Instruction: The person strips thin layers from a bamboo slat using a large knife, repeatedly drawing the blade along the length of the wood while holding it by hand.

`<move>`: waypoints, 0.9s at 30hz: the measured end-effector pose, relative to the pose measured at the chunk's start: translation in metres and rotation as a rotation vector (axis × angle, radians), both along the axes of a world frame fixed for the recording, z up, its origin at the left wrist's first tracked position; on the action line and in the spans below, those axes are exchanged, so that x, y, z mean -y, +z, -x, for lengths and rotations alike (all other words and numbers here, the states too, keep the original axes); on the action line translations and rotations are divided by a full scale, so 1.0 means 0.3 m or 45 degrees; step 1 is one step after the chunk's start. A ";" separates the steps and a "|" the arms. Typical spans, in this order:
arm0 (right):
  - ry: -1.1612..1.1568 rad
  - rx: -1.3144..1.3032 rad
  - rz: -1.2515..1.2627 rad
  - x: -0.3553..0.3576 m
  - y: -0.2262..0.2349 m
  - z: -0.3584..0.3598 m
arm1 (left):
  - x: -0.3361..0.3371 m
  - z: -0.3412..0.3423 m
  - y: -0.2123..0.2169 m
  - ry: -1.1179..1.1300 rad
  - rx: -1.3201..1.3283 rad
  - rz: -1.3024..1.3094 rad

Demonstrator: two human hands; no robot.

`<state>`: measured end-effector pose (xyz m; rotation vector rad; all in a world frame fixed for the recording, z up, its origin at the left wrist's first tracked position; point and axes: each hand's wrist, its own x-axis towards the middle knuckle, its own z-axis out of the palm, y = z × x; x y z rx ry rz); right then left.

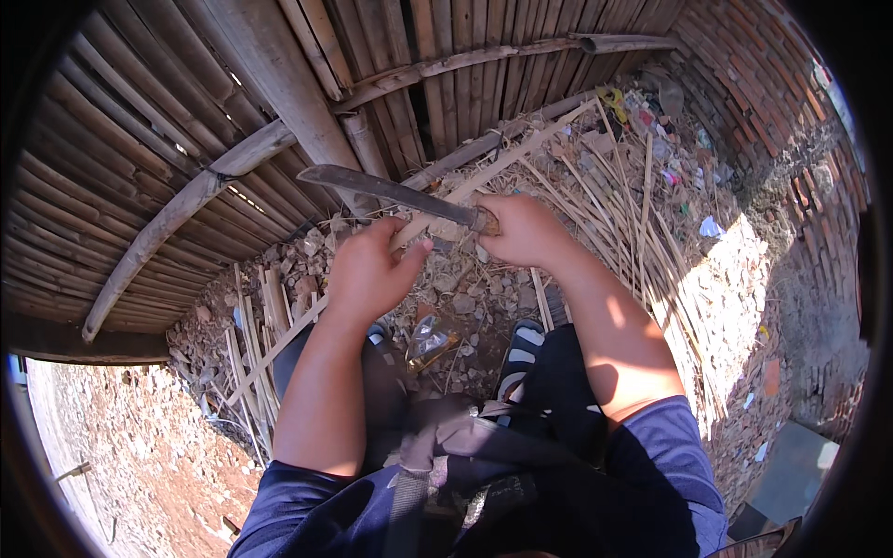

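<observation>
Bamboo strip gripped in left hand; right hand fingers clamped on knife handle.

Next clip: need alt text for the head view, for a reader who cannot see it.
A person's right hand grips a long knife laid across a bamboo strip that the left hand holds. Bamboo slivers litter rubble ground beside a bamboo fence and brick wall.
</observation>
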<state>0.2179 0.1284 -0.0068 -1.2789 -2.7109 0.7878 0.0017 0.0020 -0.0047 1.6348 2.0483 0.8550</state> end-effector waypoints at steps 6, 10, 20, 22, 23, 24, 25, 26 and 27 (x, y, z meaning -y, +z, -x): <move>-0.286 -0.192 -0.093 -0.110 -0.059 -0.098 | 0.000 0.003 0.037 0.048 0.040 0.085; -0.444 -0.188 0.016 -0.139 -0.104 -0.111 | -0.001 0.004 0.010 0.028 0.004 0.050; -0.228 -0.166 -0.079 -0.079 -0.102 -0.041 | 0.003 0.003 0.016 0.042 -0.045 0.112; -0.214 -0.079 -0.050 -0.057 -0.066 -0.020 | 0.003 -0.001 0.015 0.038 -0.050 0.116; -0.201 0.008 -0.022 -0.051 -0.059 -0.016 | 0.001 -0.002 0.014 0.026 -0.049 0.130; -0.200 0.009 -0.022 -0.047 -0.062 -0.017 | 0.001 -0.003 0.013 0.013 -0.048 0.145; -0.177 -0.006 -0.051 -0.043 -0.063 -0.018 | 0.001 -0.003 0.011 0.015 -0.049 0.144; -0.154 -0.020 -0.080 -0.042 -0.064 -0.018 | 0.000 -0.004 0.006 0.007 -0.052 0.141; -0.152 -0.021 -0.080 -0.042 -0.064 -0.018 | 0.000 -0.005 0.004 -0.001 -0.055 0.137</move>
